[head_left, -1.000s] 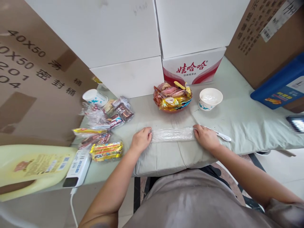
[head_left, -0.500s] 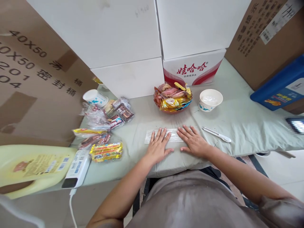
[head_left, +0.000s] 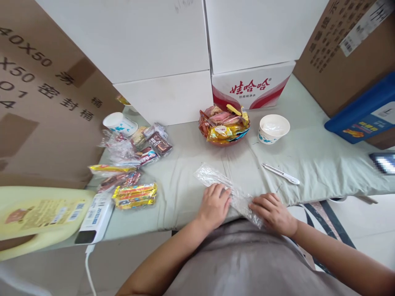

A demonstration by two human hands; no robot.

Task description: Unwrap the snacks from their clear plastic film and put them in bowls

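Clock directions are taken from the middle of the flat, creased strip of clear plastic film [head_left: 242, 201], with 12 o'clock away from the person. At far left a tall brown printed cardboard box [head_left: 31, 135] stands at 10 o'clock. In front of it, at 9 o'clock, lie a pale-yellow plastic jug [head_left: 46, 209] with a handle opening and, just beside it, a white oblong block [head_left: 95, 218] with a white cable [head_left: 89, 263]. A white paper cup [head_left: 120, 124] with blue leaves lies tipped at 10 o'clock, next to a loose heap of wrapped snacks [head_left: 159, 144]; a yellow bundle of wrapped sticks [head_left: 135, 196] sits at 9. Stacked plain white boxes [head_left: 160, 41] wall off 11 o'clock.

The left hand [head_left: 215, 205] has bent fingers on the film, which slants from 10 to 4 o'clock at the near edge of the green-covered worktop [head_left: 185, 164]. A reddish round bowl [head_left: 224, 144], heaped with packets, stands at 12 and partly blocks a red-and-white carton [head_left: 251, 88]. The right hand [head_left: 276, 214] curls over the film's nearer end; whether either grip pinches it, I cannot tell.

An upright white paper bowl [head_left: 273, 129] stands at 1, a slim white pen-shaped tool [head_left: 281, 174] at 2, a blue plastic container [head_left: 354, 119] farther out.
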